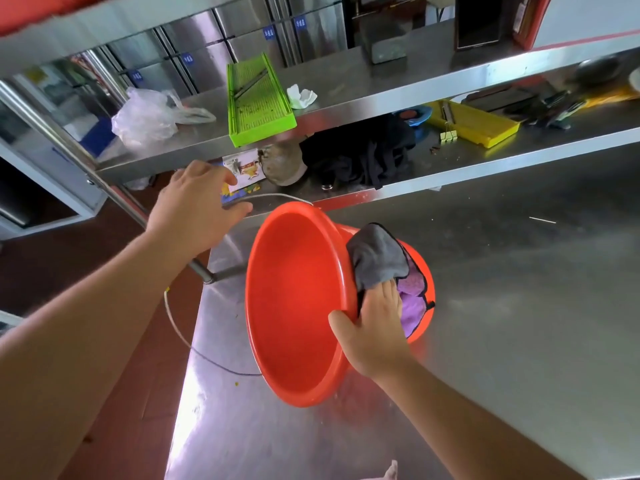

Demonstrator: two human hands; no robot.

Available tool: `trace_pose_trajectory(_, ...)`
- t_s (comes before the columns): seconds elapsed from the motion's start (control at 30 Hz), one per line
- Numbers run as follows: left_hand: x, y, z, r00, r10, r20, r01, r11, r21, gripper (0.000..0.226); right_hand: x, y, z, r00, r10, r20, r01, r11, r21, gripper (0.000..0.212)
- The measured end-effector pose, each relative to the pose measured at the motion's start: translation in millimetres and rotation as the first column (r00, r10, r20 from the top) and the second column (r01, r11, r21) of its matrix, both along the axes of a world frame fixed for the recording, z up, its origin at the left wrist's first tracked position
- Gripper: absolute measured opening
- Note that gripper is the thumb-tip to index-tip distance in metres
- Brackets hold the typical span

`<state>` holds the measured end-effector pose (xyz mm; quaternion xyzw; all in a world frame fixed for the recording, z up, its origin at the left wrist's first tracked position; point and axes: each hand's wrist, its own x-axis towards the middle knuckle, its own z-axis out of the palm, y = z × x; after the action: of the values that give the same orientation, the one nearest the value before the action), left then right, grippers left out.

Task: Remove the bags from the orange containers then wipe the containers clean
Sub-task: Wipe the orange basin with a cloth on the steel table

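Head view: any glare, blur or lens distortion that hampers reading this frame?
Head view: bright glare streaks the steel table near its left edge; wide-angle bending curves the shelves; far shelf items at right look soft; the orange container, cloth and both hands are sharp.

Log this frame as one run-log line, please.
stage: wiping | right hand grips orange container rim with cloth | left hand open, free | container tilted on steel table, no bag inside
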<state>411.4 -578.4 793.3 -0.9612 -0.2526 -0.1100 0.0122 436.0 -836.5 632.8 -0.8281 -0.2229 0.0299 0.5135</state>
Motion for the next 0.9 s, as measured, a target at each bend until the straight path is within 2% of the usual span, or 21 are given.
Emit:
trace_pose_trajectory(0.07, 1.2, -6.4, -6.9, 0.999, -0.036, 0.036, 0.035, 0.999, 0.012, 0.045, 0.9, 0.5, 0.6, 1.000, -0.005, -0.004, 0.005, 1.000, 0.010, 0.052)
trace_pose_trajectory(0.3, -1.1, -32.6, -29.8, 0.986, -0.159, -0.048, 0.153, 0.982, -0.114, 0.038, 2.9, 6.6, -2.6, 0.999, -0.026, -0.021, 0.026, 1.000, -0.005, 0.043)
trace_pose_trajectory(0.37, -5.2, -41.3, -37.4, 0.968, -0.238, -0.076, 0.216, 0.951, -0.222, 0.033, 5.5, 9.0, -2.8, 0.999, -0.037, -0.025, 0.037, 0.999, -0.004, 0.039)
trace_pose_trajectory(0.43, -13.8, -53.9, -45.7, 0.937, -0.313, -0.157, 0.229, 0.886, -0.402, 0.028, 9.7, 10.4, -2.0, 0.998, -0.058, -0.031, 0.058, 0.998, 0.017, 0.040)
trace_pose_trajectory(0.5, -24.9, -68.9, -56.3, 0.864, -0.401, -0.305, 0.178, 0.809, -0.560, 0.032, 15.4, 12.1, -1.6, 0.996, -0.085, -0.042, 0.085, 0.996, 0.010, 0.044)
trace_pose_trajectory(0.57, -36.2, -87.8, -70.2, 0.801, -0.461, -0.383, 0.111, 0.743, -0.660, 0.040, 21.4, 13.6, -0.8, 0.993, -0.106, -0.056, 0.106, 0.994, -0.011, 0.052)
trace_pose_trajectory(0.63, -44.4, -110.6, -88.1, 0.816, -0.471, -0.334, 0.100, 0.685, -0.722, 0.041, 24.6, 16.0, 3.1, 0.986, -0.124, -0.110, 0.122, 0.992, -0.021, 0.054)
trace_pose_trajectory(0.67, -46.2, -122.5, -97.5, 0.853, -0.440, -0.282, 0.110, 0.678, -0.727, 0.034, 25.4, 17.1, 5.1, 0.980, -0.126, -0.154, 0.126, 0.992, -0.006, 0.056)
trace_pose_trajectory(0.73, -46.6, -141.6, -115.3, 0.942, -0.299, -0.151, 0.102, 0.685, -0.722, 0.022, 28.3, 17.3, 4.9, 0.975, -0.110, -0.191, 0.115, 0.993, 0.018, 0.065)
trace_pose_trajectory(0.83, -48.0, -153.4, -134.1, 0.992, -0.117, 0.051, 0.116, 0.652, -0.749, 0.026, 37.3, 12.8, -6.3, 0.998, -0.001, -0.070, -0.011, 0.986, -0.167, 0.053)
trace_pose_trajectory(0.9, -49.1, -153.0, -137.5, 0.989, -0.059, 0.137, 0.142, 0.657, -0.741, 0.026, 43.4, 9.8, -7.6, 0.998, 0.062, -0.012, -0.063, 0.972, -0.227, 0.058)
